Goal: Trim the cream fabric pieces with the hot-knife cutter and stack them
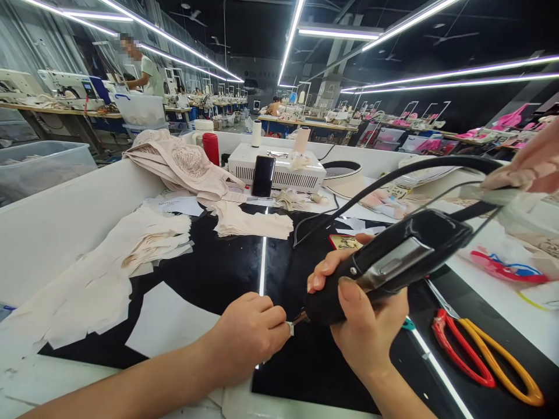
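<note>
My right hand (367,314) is wrapped round a black handheld tool (393,256) with a silver strip and a black cord at its rear. The tool's narrow metal tip points left, toward my left hand (255,326). My left hand is closed, pinching a small pale piece (291,329) that meets the tip; what the piece is cannot be made out. Beneath both hands lies a glossy black mat (301,366). Just left of my left hand is a white paper shape (170,320). Another person's hand (524,169) is at the upper right, by the cord.
Stacked cream fabric (100,279) covers the left side. Scissors (480,349) with red and orange handles lie at right. Behind stand a phone (263,176), a white box (279,169), a red bottle (211,149) and bra pieces (174,157). Farther back, a person (148,75) is among sewing machines.
</note>
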`<state>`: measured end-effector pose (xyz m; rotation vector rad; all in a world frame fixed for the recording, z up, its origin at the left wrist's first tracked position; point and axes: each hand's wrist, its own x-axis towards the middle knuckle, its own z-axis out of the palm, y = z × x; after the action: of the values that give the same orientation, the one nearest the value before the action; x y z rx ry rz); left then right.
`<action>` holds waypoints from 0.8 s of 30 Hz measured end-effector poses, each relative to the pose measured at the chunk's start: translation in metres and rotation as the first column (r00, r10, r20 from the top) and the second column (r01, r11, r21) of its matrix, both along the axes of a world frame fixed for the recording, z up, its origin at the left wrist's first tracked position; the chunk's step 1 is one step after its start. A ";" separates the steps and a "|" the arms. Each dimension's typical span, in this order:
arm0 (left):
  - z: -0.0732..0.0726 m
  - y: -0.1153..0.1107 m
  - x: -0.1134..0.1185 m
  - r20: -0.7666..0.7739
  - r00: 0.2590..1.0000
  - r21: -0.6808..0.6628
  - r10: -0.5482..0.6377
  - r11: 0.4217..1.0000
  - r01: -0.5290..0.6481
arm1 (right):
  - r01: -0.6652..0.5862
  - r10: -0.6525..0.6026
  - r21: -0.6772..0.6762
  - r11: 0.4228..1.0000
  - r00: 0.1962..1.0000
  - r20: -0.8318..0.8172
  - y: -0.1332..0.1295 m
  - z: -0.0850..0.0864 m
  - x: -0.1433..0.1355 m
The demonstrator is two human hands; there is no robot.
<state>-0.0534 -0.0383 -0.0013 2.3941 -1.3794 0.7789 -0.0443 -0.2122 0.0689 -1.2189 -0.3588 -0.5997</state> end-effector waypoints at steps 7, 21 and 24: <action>0.002 0.001 0.000 -0.031 1.000 -0.018 -0.003 1.000 0.003 | 0.021 -0.021 0.000 1.000 1.000 -0.022 0.000 0.001 0.001; 0.004 0.007 -0.003 -0.157 0.987 -0.035 -0.020 0.999 0.015 | -0.025 0.025 0.008 1.000 0.999 -0.024 0.000 0.000 -0.008; 0.009 0.015 -0.008 -0.191 0.981 -0.025 -0.015 1.000 0.011 | -0.022 0.022 -0.004 1.000 1.000 -0.013 -0.002 0.000 -0.009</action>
<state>-0.0613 -0.0231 0.0074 2.3683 -1.3002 0.5417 -0.0536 -0.2145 0.0688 -1.2210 -0.3626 -0.5722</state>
